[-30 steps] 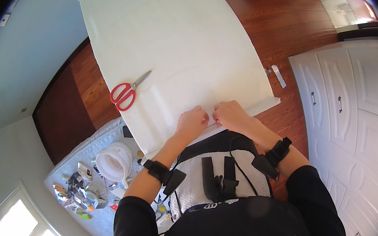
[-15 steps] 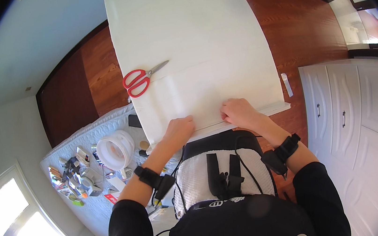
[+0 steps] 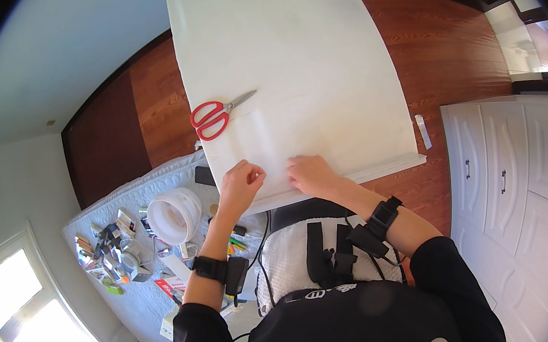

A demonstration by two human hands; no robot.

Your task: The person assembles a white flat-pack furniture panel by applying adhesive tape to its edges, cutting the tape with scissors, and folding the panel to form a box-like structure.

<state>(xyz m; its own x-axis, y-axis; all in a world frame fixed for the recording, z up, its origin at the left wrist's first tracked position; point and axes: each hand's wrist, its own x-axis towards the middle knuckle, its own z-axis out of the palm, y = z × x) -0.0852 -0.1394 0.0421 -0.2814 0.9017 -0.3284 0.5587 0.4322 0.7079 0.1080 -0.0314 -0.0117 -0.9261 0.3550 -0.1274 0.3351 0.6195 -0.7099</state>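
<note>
A large white sheet (image 3: 294, 52) covers the tabletop in front of me, with a narrow folded strip (image 3: 383, 168) along its near edge. My left hand (image 3: 241, 183) is at the near left corner of the sheet, its fingers curled in with the thumb close to the forefinger. To its right, my right hand (image 3: 312, 174) rests by the near edge, fingers bent and their tips close to the sheet. Whatever either hand pinches is hidden or too small to make out. Red-handled scissors (image 3: 218, 116) lie on the sheet's left side, blades slightly apart.
On the left, a quilted pale surface (image 3: 132, 188) bears a white bucket (image 3: 175, 216) and a clutter of small items (image 3: 112, 249). White cabinets (image 3: 493, 171) stand at right. A small pale strip (image 3: 423, 131) is beside the sheet's right edge.
Both hands have shifted left along the near edge of the sheet. My left hand has turned, showing its curled thumb and forefinger. The scissors stay in place on the sheet; the view has shifted slightly.
</note>
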